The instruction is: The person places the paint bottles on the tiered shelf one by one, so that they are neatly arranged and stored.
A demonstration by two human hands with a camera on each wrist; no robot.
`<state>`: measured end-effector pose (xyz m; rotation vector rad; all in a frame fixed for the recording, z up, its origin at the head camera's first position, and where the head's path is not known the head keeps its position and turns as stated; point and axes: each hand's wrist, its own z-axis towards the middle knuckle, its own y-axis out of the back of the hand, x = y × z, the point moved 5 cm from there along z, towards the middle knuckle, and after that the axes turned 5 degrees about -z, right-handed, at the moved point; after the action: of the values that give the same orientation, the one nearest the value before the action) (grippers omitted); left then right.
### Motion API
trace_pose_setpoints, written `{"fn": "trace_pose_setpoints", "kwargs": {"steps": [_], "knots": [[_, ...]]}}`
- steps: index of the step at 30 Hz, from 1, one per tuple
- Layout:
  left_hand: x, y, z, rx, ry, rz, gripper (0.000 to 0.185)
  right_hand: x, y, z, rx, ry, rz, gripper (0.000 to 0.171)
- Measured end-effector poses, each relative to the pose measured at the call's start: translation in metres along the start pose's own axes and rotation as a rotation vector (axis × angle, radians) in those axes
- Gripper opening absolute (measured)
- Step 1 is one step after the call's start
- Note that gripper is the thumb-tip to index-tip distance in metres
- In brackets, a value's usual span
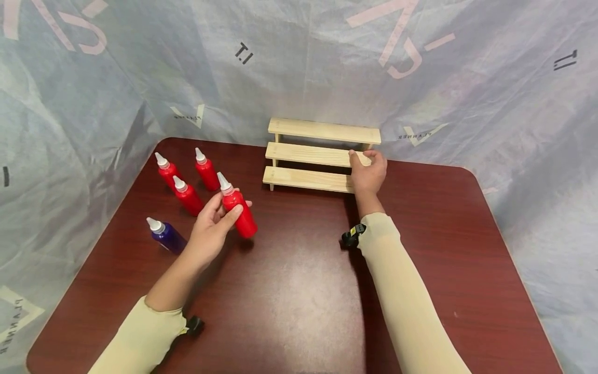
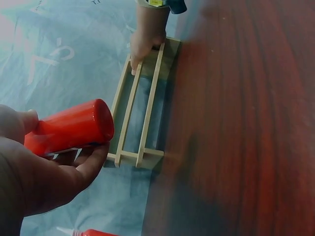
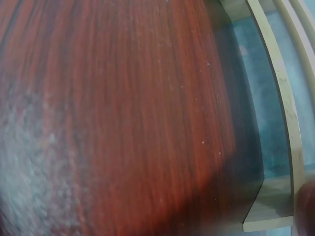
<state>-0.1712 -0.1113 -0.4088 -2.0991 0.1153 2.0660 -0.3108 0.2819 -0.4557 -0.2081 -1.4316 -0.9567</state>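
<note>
My left hand (image 1: 212, 226) grips a red squeeze bottle (image 1: 237, 210) with a white nozzle, its base just above the dark red table (image 1: 299, 291). The left wrist view shows that red bottle (image 2: 71, 128) lying across my left hand's fingers (image 2: 74, 169). My right hand (image 1: 368, 169) holds the right end of a three-step wooden rack (image 1: 317, 153) at the table's back, thumb on the middle step. In the left wrist view my right hand (image 2: 147, 34) sits on the wooden rack (image 2: 140, 113). The right wrist view shows only the table (image 3: 123, 118) and part of the rack (image 3: 285, 118).
Three more red bottles (image 1: 187, 195) stand at the back left, and a blue bottle (image 1: 164, 234) stands nearer on the left. A grey printed sheet (image 1: 299, 62) hangs behind and around the table. A rounded table corner lies at the far right.
</note>
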Motion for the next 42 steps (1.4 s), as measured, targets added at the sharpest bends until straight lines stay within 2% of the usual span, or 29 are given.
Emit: {"fn": "trace_pose_setpoints", "kwargs": {"steps": [4,12,17,24,30,42], "knots": [[-0.003,-0.007,0.007,-0.004,0.009,-0.001,0.053,0.001,0.001,0.001,0.006,-0.009,-0.005,0.039],[-0.015,-0.016,0.027,-0.064,0.045,-0.004,0.056,0.008,0.003,-0.002,0.017,-0.005,-0.002,0.041],[-0.016,-0.017,0.037,-0.078,0.036,-0.05,0.055,0.005,0.0,-0.003,0.033,-0.02,0.014,0.037],[-0.021,-0.018,0.049,-0.094,0.013,-0.157,0.047,0.003,0.001,-0.003,0.004,-0.001,0.013,0.038],[-0.018,-0.022,0.062,-0.122,0.046,-0.153,0.046,0.001,0.001,-0.004,0.019,-0.002,-0.008,0.042],[-0.018,-0.035,0.09,-0.169,0.057,-0.197,0.043,0.002,0.003,-0.006,0.014,0.008,-0.009,0.043]]}}
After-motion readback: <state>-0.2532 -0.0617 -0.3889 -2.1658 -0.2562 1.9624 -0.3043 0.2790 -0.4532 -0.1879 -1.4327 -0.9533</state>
